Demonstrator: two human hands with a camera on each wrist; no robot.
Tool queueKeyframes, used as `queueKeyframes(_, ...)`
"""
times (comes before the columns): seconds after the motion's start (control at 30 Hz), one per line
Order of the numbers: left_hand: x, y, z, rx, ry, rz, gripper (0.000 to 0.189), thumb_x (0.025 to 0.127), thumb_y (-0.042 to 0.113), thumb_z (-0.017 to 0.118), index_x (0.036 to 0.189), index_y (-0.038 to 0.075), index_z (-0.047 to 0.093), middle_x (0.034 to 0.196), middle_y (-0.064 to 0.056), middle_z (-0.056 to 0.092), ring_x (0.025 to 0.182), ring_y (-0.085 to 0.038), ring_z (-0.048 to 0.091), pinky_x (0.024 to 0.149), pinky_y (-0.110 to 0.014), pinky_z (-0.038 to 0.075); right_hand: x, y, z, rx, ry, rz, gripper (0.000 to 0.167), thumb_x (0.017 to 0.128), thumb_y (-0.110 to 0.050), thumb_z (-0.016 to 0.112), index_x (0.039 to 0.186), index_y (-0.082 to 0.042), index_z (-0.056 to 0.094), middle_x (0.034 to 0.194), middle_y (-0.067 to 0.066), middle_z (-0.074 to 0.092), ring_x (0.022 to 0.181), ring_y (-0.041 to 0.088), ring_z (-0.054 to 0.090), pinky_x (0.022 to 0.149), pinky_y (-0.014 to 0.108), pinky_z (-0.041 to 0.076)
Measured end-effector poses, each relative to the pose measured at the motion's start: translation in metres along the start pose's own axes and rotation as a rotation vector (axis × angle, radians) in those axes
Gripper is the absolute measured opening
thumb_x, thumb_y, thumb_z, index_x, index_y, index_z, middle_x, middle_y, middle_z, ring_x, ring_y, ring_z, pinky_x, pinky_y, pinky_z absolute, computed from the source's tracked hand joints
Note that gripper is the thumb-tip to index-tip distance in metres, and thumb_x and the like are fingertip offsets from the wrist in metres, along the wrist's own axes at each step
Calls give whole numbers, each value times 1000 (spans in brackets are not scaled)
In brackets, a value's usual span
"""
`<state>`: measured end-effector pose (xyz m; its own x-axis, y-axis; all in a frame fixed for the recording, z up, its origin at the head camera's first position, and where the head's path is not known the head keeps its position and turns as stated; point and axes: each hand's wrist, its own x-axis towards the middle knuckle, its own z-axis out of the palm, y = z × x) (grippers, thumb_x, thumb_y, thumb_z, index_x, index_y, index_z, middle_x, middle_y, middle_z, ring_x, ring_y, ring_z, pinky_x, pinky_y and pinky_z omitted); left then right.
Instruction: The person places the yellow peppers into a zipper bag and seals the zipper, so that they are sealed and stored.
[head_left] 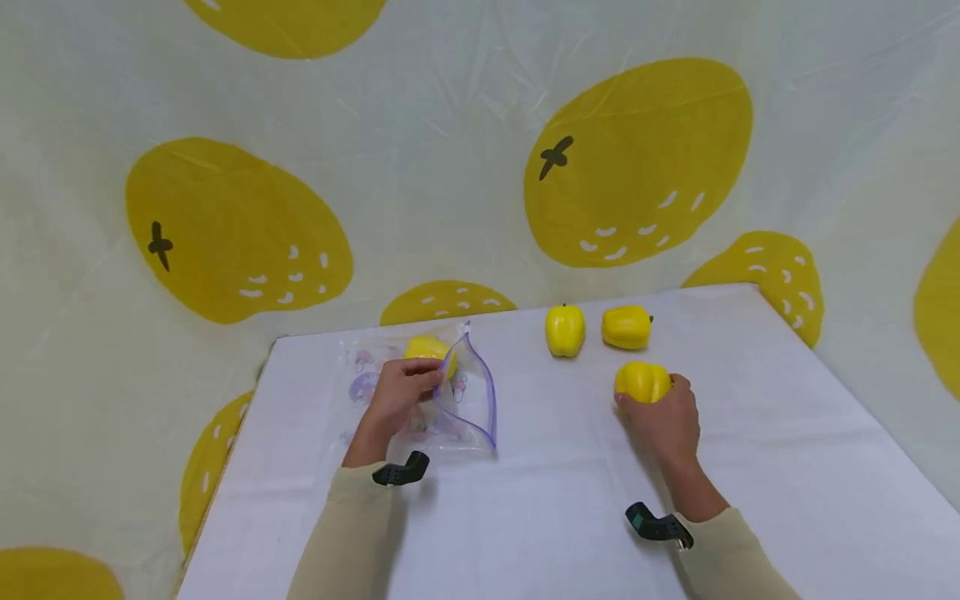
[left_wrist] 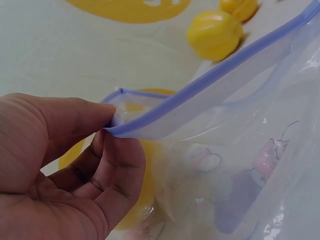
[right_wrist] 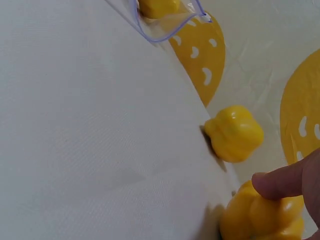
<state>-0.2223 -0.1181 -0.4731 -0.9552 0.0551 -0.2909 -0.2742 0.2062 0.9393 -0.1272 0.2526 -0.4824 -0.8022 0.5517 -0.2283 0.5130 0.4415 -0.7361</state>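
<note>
My left hand (head_left: pixel 399 398) pinches the purple zip edge of a clear plastic zip bag (head_left: pixel 472 425) between thumb and fingers. The bag's mouth gapes toward the right, and pink and purple prints show on its film. Inside lies one yellow bell pepper (head_left: pixel 426 347), partly covered by the hand. On the right, my right hand (head_left: pixel 666 423) grips another yellow bell pepper (head_left: pixel 642 382). In the right wrist view the thumb (right_wrist: pixel 280 182) presses on that pepper's side. The left wrist view shows the purple zip strip (left_wrist: pixel 200 90) held at its corner by the fingertips.
Two more yellow bell peppers, one upright (head_left: pixel 565 331) and one on its side (head_left: pixel 627 327), sit near the far edge of the white-covered table (head_left: pixel 540 517). Behind the table hangs a pale sheet (head_left: pixel 435 167) printed with big yellow fruit.
</note>
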Motion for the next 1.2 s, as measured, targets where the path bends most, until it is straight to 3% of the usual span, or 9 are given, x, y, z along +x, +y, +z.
queueKeyframes(0.3,-1,-2,3,-19,-15,32,28,97,16,74,125,12,77,123,-12,69,107,-26,66,95,-36,62,4,-4,13,-12,-34,-70,91,93,-32,72,162,0,23,153,31,43,131,47,45,114,66,41)
queueKeyframes(0.63,1,-2,3,-13,-22,46,28,97,14,72,124,18,78,117,-11,65,106,-26,64,91,-33,63,-2,-27,44,29,-151,-243,88,90,-28,75,161,-5,30,156,25,46,134,43,49,117,62,41)
queueKeyframes(0.8,-1,1,5,7,-40,46,27,100,12,68,125,12,77,131,-11,65,109,-26,63,92,-31,62,-13,-47,67,94,-234,-341,86,90,-23,79,160,-6,33,160,21,45,140,40,48,122,59,38)
queueKeyframes(0.97,-3,5,7,38,-29,22,30,101,11,65,129,14,75,138,-9,62,116,-26,59,97,-34,60,-28,-70,97,118,-308,-428,83,86,-22,83,156,-11,41,154,17,53,136,37,53,121,55,42)
queueKeyframes(1.2,-4,6,5,28,-71,77,30,102,11,63,130,13,74,137,-9,65,114,-25,62,94,-32,61,-35,-82,135,194,-452,-545,78,82,-18,86,148,-10,46,150,14,57,136,33,57,120,54,43)
